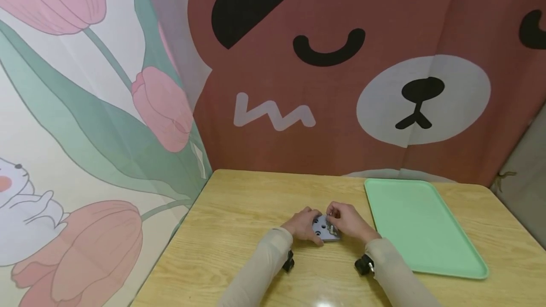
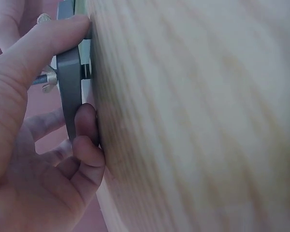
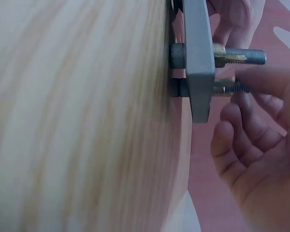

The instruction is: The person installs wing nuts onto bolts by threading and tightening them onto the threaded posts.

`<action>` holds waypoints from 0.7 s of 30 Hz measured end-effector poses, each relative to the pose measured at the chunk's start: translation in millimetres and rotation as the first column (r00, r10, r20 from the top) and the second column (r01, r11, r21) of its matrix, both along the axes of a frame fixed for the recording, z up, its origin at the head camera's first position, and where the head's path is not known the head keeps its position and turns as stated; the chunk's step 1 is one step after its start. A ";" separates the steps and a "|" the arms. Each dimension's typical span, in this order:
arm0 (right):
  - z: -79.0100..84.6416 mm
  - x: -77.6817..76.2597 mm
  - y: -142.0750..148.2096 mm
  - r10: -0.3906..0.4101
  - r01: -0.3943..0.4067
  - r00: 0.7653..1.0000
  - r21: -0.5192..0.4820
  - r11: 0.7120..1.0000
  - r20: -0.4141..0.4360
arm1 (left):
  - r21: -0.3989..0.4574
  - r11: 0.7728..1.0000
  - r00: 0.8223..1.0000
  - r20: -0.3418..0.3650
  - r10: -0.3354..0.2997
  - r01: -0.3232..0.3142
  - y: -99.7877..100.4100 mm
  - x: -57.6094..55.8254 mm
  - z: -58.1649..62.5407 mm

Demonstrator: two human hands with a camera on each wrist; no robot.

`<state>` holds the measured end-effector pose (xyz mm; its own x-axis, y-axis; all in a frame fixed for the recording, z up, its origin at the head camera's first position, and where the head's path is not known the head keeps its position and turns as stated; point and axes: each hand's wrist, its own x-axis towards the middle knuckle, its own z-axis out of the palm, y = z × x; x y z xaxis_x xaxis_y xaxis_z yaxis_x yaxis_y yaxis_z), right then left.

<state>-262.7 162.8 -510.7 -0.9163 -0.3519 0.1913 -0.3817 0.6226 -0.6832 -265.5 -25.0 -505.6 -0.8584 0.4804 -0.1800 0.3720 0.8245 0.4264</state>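
Observation:
A grey metal plate (image 1: 322, 233) with several holes is held by its edges in my left hand (image 1: 302, 225), thumb on the near side and fingers on the far side. Bolts pass through it, their heads facing the wooden table (image 2: 183, 121). In the left wrist view a wing nut (image 2: 50, 77) sits on one threaded shank. My right hand (image 1: 347, 221) is at the plate's right part, thumb and finger pinching a wing nut (image 3: 224, 89) on a bolt. Beside it another bolt (image 3: 251, 56) carries a brass-coloured wing nut (image 3: 225, 53) against the plate.
To the right of my hands a light green tray (image 1: 420, 226) lies on the table. Behind the table hangs a cloth (image 1: 332, 146) with a bear print, and a tulip-print cloth (image 1: 106, 155) hangs at the left. Black wrist straps (image 1: 288, 262) sit below both hands.

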 end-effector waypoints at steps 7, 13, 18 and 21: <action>2.4 0.2 0.3 -0.002 0.002 1.000 -0.031 1.000 0.004 | -0.014 1.000 1.000 -0.010 -0.006 0.006 -0.8 -3.4 -1.6; 1.1 0.4 1.0 0.031 -0.031 1.000 -0.031 0.999 -0.002 | -0.014 1.000 1.000 -0.003 -0.009 0.009 0.5 -2.9 -4.5; -1.0 -0.4 1.6 0.042 -0.042 0.999 -0.006 0.999 -0.018 | -0.009 1.000 1.000 0.002 -0.015 0.015 0.5 -3.2 -5.5; -0.4 -1.3 0.7 0.031 -0.031 1.000 -0.012 0.999 -0.004 | -0.015 1.000 1.000 -0.003 -0.016 0.015 0.1 -5.2 -5.2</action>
<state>-264.0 163.5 -511.2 -0.9042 -0.3779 0.1991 -0.4033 0.6018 -0.6893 -270.7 -24.9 -510.8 -0.8514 0.4909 -0.1847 0.3861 0.8249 0.4128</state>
